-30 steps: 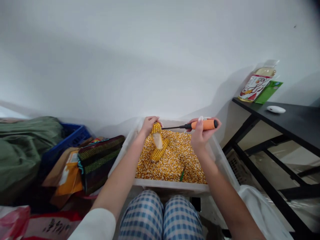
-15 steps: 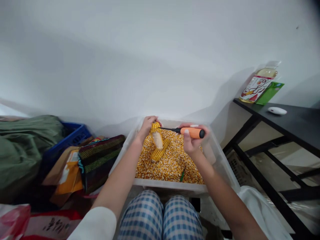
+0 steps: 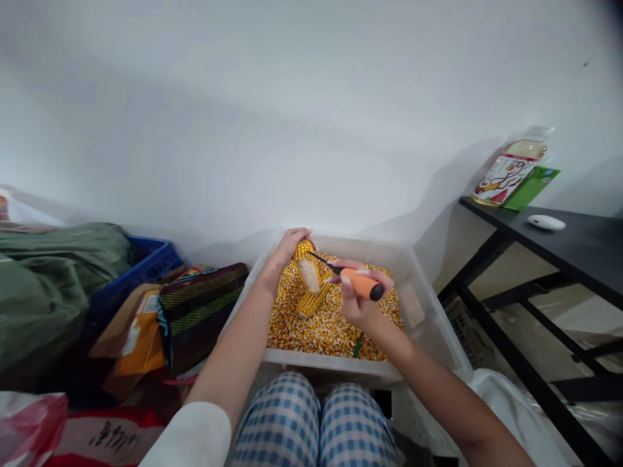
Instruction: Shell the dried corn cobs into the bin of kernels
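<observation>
My left hand (image 3: 291, 244) grips the top of a corn cob (image 3: 308, 272), whose lower part is stripped to pale core while yellow kernels stay on its upper end. Closed around an orange-handled screwdriver (image 3: 361, 283) is my right hand (image 3: 360, 301); the dark shaft points up and left, and its tip touches the kernels near the cob's top. A second cob (image 3: 311, 303), covered in kernels, lies below on the loose corn kernels (image 3: 331, 331). These fill the bottom of a translucent plastic bin (image 3: 335, 360).
A green strip-like thing (image 3: 358, 346) lies on the kernels. At left are a blue crate (image 3: 150, 259) with green cloth (image 3: 58, 279) and a mesh bag (image 3: 204, 311). The black table (image 3: 584, 243) at right bears a bottle (image 3: 511, 168) and a white oval object (image 3: 546, 222).
My right hand has moved left and down, and the screwdriver has turned from nearly level to slanting, handle lower. My left hand still holds the cob in about the same place.
</observation>
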Motion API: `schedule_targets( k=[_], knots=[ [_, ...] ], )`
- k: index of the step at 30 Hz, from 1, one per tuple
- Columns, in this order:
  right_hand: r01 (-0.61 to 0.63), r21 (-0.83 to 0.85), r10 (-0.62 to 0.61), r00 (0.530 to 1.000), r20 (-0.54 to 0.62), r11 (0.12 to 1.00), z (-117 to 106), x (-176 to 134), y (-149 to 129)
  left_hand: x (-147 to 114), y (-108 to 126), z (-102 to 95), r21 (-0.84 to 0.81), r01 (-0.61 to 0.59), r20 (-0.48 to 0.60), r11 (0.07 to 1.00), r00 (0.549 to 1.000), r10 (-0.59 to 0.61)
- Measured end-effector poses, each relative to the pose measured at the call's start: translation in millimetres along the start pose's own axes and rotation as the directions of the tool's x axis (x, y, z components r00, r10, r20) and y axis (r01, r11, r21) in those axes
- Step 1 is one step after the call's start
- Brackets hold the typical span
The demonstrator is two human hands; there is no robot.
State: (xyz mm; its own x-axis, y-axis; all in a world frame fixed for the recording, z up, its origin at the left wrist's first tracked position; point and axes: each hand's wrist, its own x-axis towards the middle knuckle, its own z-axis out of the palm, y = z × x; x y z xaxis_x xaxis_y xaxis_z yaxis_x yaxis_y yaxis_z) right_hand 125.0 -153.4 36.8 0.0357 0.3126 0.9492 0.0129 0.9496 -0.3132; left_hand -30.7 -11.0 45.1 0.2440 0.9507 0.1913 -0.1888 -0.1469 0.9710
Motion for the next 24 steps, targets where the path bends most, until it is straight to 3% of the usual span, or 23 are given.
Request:
schedule_targets(
  k=[3, 5, 7, 9, 11, 13, 17, 22, 24],
  knots=[
    [-0.154, 0.043, 0.159, 0.951, -0.263, 0.987, 7, 6, -4, -1, 1, 3.7, 0.029, -0.020, -0.007, 0.999, 1.000, 0.020],
    [-0.195, 0.078, 0.210, 0.917, -0.339, 0.978, 4, 10, -2, -2, 2, 4.7, 0.038, -0.020, -0.001, 0.999, 1.000, 0.020],
    [-0.143, 0.085, 0.160, 0.953, -0.256, 0.986, -2, 10, 4, -1, 2, 4.8, 0.024, -0.018, 0.000, 1.000, 1.000, 0.018],
    [-0.035, 0.076, 0.040, 0.997, -0.072, 0.996, -8, 7, 10, 0, 0, 4.5, 0.007, -0.017, -0.015, 1.000, 1.000, 0.017],
    [0.057, 0.052, -0.059, 0.997, 0.041, 0.997, -10, 3, 14, 1, -1, 4.2, -0.006, -0.015, -0.038, 1.000, 0.999, 0.015],
    [0.056, 0.017, -0.056, 0.998, 0.022, 0.998, -6, 0, 13, 2, -2, 4.5, -0.013, -0.013, -0.056, 1.000, 0.998, 0.012],
    [-0.070, -0.028, 0.065, 0.987, -0.144, 0.997, 4, -5, 7, 1, -2, 5.5, -0.017, -0.022, -0.073, 1.000, 0.997, 0.021],
    [0.044, -0.044, -0.042, 0.998, 0.050, 0.998, 4, -6, 8, 0, -3, 4.2, 0.007, -0.032, -0.080, 0.999, 0.996, 0.032],
    [-0.009, -0.044, 0.008, 1.000, -0.015, 0.999, 3, -5, 8, 1, -4, 3.3, 0.013, -0.030, -0.078, 0.999, 0.996, 0.031]
  ],
)
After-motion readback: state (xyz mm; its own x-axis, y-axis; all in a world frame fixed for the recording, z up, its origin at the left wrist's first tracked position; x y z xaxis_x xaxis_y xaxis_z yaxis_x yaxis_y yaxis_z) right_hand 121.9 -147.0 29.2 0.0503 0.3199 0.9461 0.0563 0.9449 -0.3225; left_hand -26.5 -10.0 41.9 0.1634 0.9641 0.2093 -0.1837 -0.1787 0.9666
